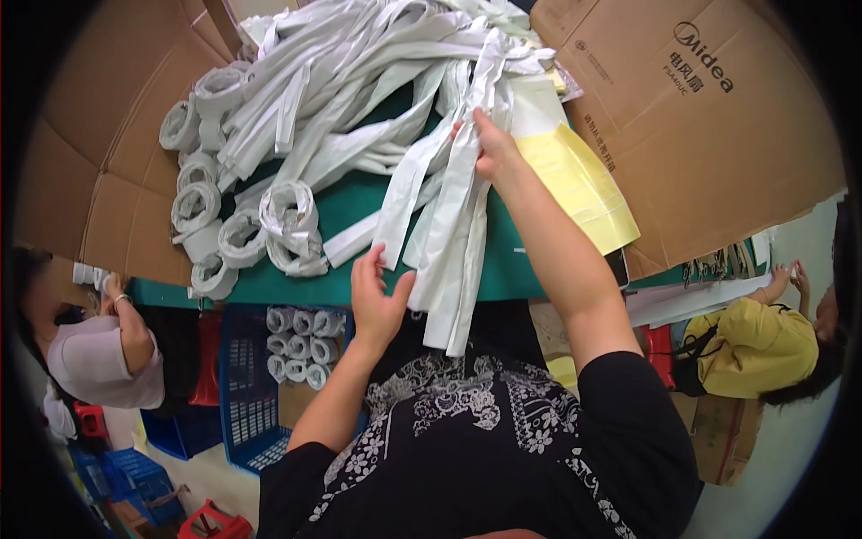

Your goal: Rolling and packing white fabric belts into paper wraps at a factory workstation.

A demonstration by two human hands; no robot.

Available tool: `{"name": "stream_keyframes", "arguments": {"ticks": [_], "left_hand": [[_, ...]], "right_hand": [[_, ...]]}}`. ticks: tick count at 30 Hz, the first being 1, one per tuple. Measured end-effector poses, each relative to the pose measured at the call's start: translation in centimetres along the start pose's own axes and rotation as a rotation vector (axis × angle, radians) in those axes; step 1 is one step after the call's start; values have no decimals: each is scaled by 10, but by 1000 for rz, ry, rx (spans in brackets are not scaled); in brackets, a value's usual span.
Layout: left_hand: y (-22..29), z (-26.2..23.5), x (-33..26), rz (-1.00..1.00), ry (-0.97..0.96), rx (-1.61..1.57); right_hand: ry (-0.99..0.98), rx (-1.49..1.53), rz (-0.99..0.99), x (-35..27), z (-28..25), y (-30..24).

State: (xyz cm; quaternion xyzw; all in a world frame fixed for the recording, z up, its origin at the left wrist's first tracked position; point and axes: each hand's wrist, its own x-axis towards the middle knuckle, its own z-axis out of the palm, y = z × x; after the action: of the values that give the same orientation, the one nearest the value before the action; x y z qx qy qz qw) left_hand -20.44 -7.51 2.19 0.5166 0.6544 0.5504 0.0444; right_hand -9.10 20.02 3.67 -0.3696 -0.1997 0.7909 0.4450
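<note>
A big heap of long white fabric strips [377,81] lies across the green table [350,207]. My right hand [489,148] reaches forward and grips a bunch of these strips near the heap, their loose ends hanging over the table's near edge. Lower down, my left hand [377,301] is at that edge with fingers spread, touching the hanging end of one white strip [395,216]. Several rolled-up white strips [220,225] sit in a cluster on the table's left side.
Flattened brown cardboard [709,135] walls the table right and left. A yellow sheet [579,184] lies at the right. Below the edge a blue crate [251,395] holds more white rolls [301,346]. One person sits at left [99,355], another in yellow at right [759,346].
</note>
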Motion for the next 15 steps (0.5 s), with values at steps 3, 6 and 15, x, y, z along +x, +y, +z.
{"name": "stream_keyframes", "arguments": {"ticks": [3, 6, 15], "left_hand": [[-6, 19, 24, -102, -541, 152], [9, 10, 38, -371, -841, 172], [36, -52, 32, -963, -929, -746]], "right_hand": [[-51, 61, 78, 4, 6, 0], [-85, 27, 59, 6, 9, -27], [68, 62, 72, 196, -14, -150]]}}
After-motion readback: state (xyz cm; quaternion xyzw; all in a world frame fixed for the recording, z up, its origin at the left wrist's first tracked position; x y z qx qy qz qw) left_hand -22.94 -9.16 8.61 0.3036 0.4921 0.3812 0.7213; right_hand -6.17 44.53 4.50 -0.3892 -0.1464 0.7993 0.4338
